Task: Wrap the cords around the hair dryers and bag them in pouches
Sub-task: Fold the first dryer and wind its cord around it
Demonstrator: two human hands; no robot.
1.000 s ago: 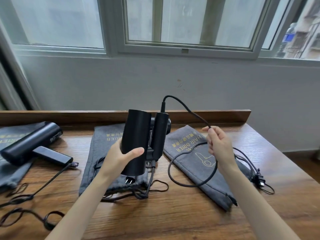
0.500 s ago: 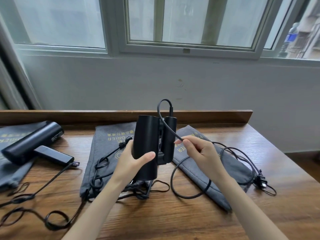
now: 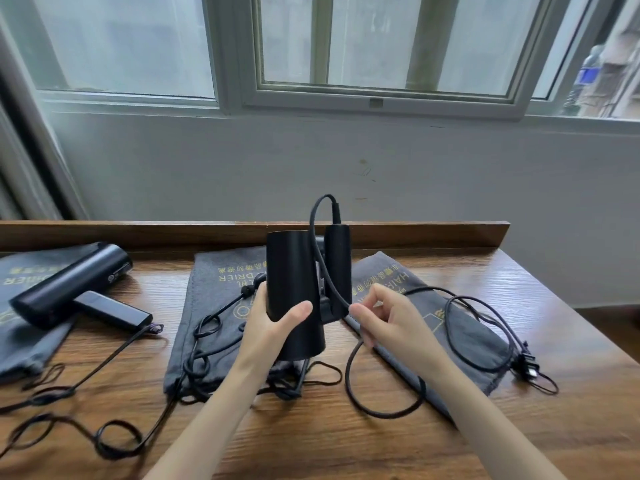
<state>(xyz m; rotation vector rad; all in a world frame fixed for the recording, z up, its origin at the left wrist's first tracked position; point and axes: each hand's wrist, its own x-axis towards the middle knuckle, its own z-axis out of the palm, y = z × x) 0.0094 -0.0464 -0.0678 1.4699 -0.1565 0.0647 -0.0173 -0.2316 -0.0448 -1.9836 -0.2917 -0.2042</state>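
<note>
My left hand (image 3: 268,327) grips the barrel of a black folded hair dryer (image 3: 294,282), held upright above the table. Its black cord (image 3: 320,258) arcs from the top of the handle down across the front of the dryer. My right hand (image 3: 391,318) pinches that cord just right of the handle. Below my right hand the cord hangs in a loop (image 3: 381,410) and trails right to the plug (image 3: 528,367). A grey pouch (image 3: 214,296) lies under the dryer, and another grey pouch (image 3: 460,327) lies to its right.
A second black hair dryer (image 3: 69,289) lies at the left on a third grey pouch (image 3: 24,337), its cord (image 3: 104,434) snaking along the wooden table's (image 3: 311,445) front left. A raised wooden ledge (image 3: 433,233) runs along the back, below a wall and window.
My right hand came in from the right with the cord and drew it down across the dryer's front. The dryer shifted slightly right, and the cord's arc at the top tightened.
</note>
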